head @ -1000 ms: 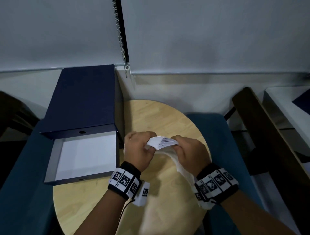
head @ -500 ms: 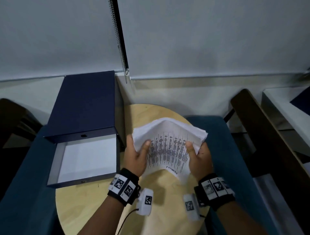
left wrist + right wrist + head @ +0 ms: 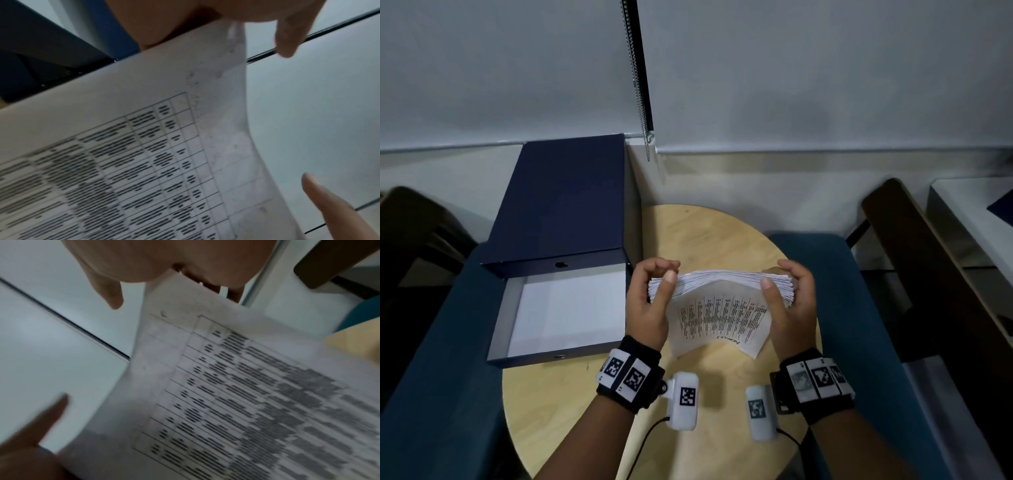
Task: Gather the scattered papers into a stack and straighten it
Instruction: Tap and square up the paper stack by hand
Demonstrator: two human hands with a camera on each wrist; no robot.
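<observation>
A stack of printed papers (image 3: 722, 308) stands on its lower edge on the round wooden table (image 3: 709, 236), printed face toward me and slightly bowed. My left hand (image 3: 666, 272) grips its left side, thumb on the front and fingers curled behind the top corner. On the right side my right hand (image 3: 777, 275) holds it the same way. The top edges of the sheets look roughly level. In the left wrist view the printed sheet (image 3: 144, 146) fills the frame, and the right wrist view shows the same sheet (image 3: 226, 386), blurred.
An open dark blue box file (image 3: 565, 308) with a white inside lies at the table's left, its lid (image 3: 565, 198) raised behind. Teal seats (image 3: 825, 260) flank the table. A blind chain (image 3: 640, 102) hangs at the wall, and dark wooden furniture (image 3: 911, 257) stands to the right.
The stack has gone from lying tilted and loosely fanned in my hands to standing more upright with a tighter top edge. Both hands have shifted to its sides.
</observation>
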